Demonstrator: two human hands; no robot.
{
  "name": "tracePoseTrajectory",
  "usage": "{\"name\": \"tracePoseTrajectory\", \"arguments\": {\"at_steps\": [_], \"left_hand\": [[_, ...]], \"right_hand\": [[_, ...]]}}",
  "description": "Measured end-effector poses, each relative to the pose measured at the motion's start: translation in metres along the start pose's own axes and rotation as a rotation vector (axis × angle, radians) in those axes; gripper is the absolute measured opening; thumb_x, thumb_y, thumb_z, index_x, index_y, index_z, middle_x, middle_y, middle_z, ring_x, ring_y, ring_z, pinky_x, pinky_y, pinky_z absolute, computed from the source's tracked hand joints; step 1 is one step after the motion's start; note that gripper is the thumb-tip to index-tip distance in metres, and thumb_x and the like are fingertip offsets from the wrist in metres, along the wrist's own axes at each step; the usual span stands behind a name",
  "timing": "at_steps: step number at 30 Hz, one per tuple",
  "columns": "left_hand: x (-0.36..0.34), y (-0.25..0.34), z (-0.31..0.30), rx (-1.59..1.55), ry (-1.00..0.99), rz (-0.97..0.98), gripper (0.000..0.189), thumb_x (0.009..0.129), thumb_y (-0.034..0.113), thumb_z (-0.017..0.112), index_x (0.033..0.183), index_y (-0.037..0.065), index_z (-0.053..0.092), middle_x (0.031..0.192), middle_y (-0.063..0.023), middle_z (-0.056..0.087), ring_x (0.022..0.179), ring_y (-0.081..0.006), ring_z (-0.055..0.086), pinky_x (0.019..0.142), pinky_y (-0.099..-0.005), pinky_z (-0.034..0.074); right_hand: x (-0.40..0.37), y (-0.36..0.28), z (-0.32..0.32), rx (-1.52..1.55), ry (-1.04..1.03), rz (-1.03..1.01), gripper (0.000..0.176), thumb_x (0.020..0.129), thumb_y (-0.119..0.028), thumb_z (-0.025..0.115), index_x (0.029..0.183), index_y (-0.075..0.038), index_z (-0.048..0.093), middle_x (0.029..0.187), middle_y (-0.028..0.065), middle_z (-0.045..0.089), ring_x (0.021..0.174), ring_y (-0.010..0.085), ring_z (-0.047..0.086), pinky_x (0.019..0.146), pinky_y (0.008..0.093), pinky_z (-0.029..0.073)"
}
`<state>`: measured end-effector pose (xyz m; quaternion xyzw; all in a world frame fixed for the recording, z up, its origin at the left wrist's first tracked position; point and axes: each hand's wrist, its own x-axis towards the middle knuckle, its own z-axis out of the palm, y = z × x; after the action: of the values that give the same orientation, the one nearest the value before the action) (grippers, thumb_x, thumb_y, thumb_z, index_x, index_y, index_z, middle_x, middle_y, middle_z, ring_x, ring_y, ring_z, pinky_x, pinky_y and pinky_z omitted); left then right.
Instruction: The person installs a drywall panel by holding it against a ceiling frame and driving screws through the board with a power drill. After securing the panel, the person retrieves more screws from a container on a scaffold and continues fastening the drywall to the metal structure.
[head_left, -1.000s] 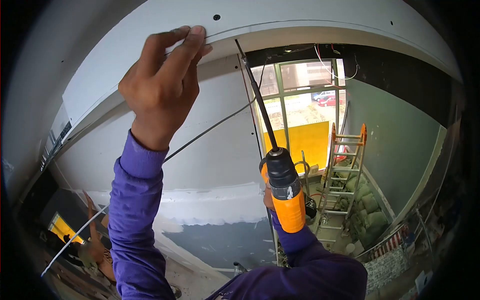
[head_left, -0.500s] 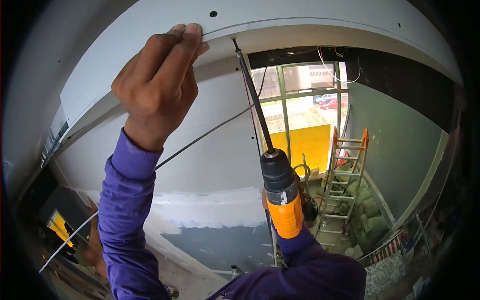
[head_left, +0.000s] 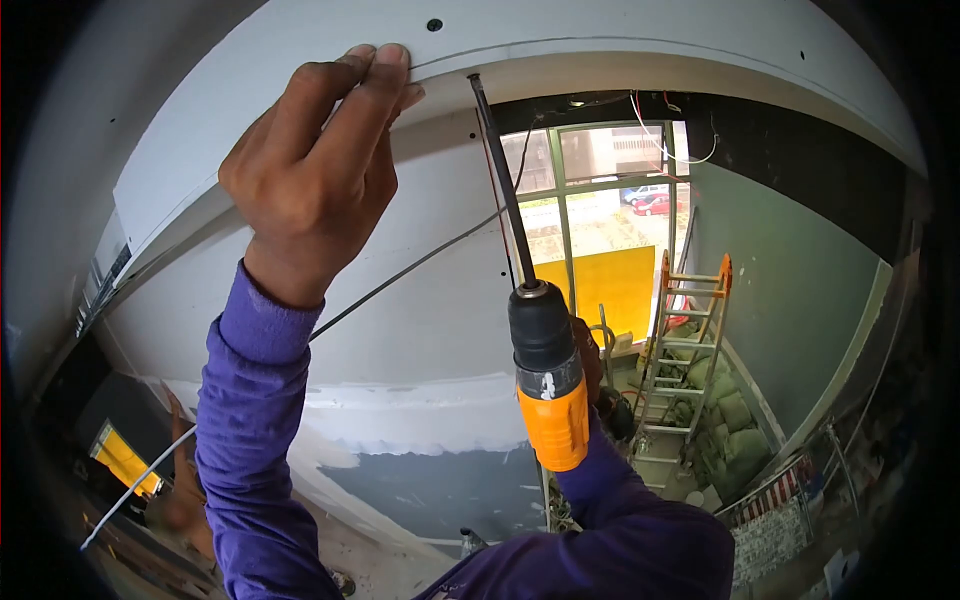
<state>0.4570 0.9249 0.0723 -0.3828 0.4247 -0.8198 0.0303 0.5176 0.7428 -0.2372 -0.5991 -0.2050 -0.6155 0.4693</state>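
My left hand (head_left: pixel 315 180) is raised, its fingers and thumb closed on the lower edge of a white ceiling panel (head_left: pixel 600 25). My right hand (head_left: pixel 590 362), mostly hidden behind the tool, grips an orange and black power drill (head_left: pixel 553 425) that points upward. A long dark bit (head_left: pixel 503 180) runs from the drill's chuck to the panel's underside, just right of my left fingertips. Its tip meets the panel there, and no screw shaft shows below it. A dark screw head or hole (head_left: pixel 434 25) marks the panel face above.
A folding ladder (head_left: pixel 690 345) stands by the window (head_left: pixel 610 215), near stacked greenish sacks (head_left: pixel 735 415). A thin rod (head_left: pixel 405 270) crosses behind my left arm. Loose wires (head_left: pixel 690 160) hang from the dark beam. Another person's arm (head_left: pixel 185 480) shows at lower left.
The drill and bit have shifted slightly up and left. The screw that showed between bit and panel is now no longer visible. My left hand stays on the edge.
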Motion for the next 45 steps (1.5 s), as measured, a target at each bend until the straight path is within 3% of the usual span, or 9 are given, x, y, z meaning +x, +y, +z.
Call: {"name": "tracePoseTrajectory", "arguments": {"at_steps": [5,10,15,18,23,28,30,36,45], "left_hand": [[-0.001,0.001,0.000,-0.009,-0.007,-0.008,0.026,0.073,-0.005,0.077,0.096,0.005,0.072,0.082,-0.0099,0.068,0.078,-0.0211,0.072,0.062,-0.0281,0.059],[0.000,0.001,-0.001,-0.026,-0.006,0.000,0.028,0.074,-0.005,0.076,0.099,0.006,0.072,0.083,-0.0107,0.068,0.079,-0.0214,0.072,0.062,-0.0281,0.059],[-0.004,-0.005,0.006,-0.034,0.090,-0.012,0.024,0.073,0.012,0.080,0.096,0.010,0.072,0.084,-0.0020,0.066,0.058,-0.0124,0.063,0.046,-0.0241,0.046],[-0.005,0.009,-0.013,-0.060,-0.006,-0.182,0.030,0.076,0.001,0.078,0.104,0.009,0.072,0.094,-0.0073,0.065,0.059,-0.0088,0.059,0.048,-0.0219,0.043],[-0.041,0.032,-0.068,-0.827,0.219,-1.284,0.029,0.090,0.008,0.061,0.117,-0.003,0.059,0.074,0.0012,0.050,0.057,-0.0051,0.036,0.055,-0.0192,0.032],[-0.085,0.028,-0.102,-1.665,0.600,-2.039,0.039,0.087,0.002,0.041,0.123,-0.009,0.049,0.089,-0.0070,0.049,0.068,-0.0137,0.042,0.065,-0.0232,0.040],[-0.105,0.018,-0.106,-1.861,0.580,-1.954,0.041,0.087,-0.007,0.036,0.127,-0.012,0.043,0.107,-0.0171,0.055,0.084,-0.0191,0.054,0.071,-0.0263,0.045],[-0.082,0.002,-0.120,-1.644,0.426,-1.830,0.039,0.094,-0.009,0.037,0.133,-0.012,0.036,0.121,-0.0260,0.054,0.110,-0.0318,0.060,0.096,-0.0356,0.053],[-0.080,-0.005,-0.150,-1.090,0.197,-1.773,0.049,0.092,0.010,0.063,0.129,-0.009,0.036,0.090,-0.0164,0.061,0.076,-0.0263,0.068,0.067,-0.0324,0.059]], "right_hand": [[0.037,-0.033,-0.006,-0.098,0.024,-0.357,0.037,0.078,-0.017,0.077,0.106,-0.001,0.057,0.082,0.0101,0.065,0.073,0.0258,0.064,0.065,0.0381,0.053],[0.031,-0.039,-0.011,0.131,0.026,-0.115,0.018,0.081,-0.010,0.070,0.096,-0.001,0.064,0.091,0.0129,0.066,0.081,0.0243,0.065,0.075,0.0349,0.055],[0.054,-0.060,-0.005,-0.317,0.304,-0.677,0.041,0.078,-0.020,0.078,0.108,-0.002,0.057,0.083,0.0103,0.064,0.073,0.0263,0.064,0.066,0.0401,0.054],[0.039,-0.061,-0.017,-0.440,0.066,-0.431,0.033,0.076,-0.018,0.078,0.100,-0.003,0.061,0.082,0.0096,0.064,0.073,0.0249,0.064,0.068,0.0388,0.054],[-0.017,-0.024,-0.021,0.805,0.152,0.619,0.029,0.097,-0.022,0.045,0.110,-0.001,0.059,0.099,0.0119,0.066,0.081,0.0226,0.065,0.073,0.0352,0.055],[-0.055,-0.029,-0.023,0.283,-0.148,0.155,0.020,0.087,-0.015,0.060,0.100,0.000,0.060,0.089,0.0120,0.066,0.080,0.0267,0.065,0.075,0.0388,0.054],[-0.005,-0.096,0.006,0.000,-0.028,-0.624,0.036,0.082,-0.013,0.072,0.112,-0.002,0.056,0.092,0.0115,0.066,0.082,0.0270,0.065,0.076,0.0427,0.054],[-0.017,-0.113,0.012,-0.089,-0.241,-0.571,0.042,0.079,-0.012,0.075,0.114,-0.003,0.054,0.092,0.0107,0.067,0.080,0.0252,0.066,0.078,0.0433,0.053],[-0.025,-0.129,0.011,-0.010,-0.260,-0.554,0.034,0.072,-0.010,0.076,0.103,-0.002,0.067,0.092,0.0082,0.069,0.081,0.0249,0.066,0.073,0.0390,0.055]]}}
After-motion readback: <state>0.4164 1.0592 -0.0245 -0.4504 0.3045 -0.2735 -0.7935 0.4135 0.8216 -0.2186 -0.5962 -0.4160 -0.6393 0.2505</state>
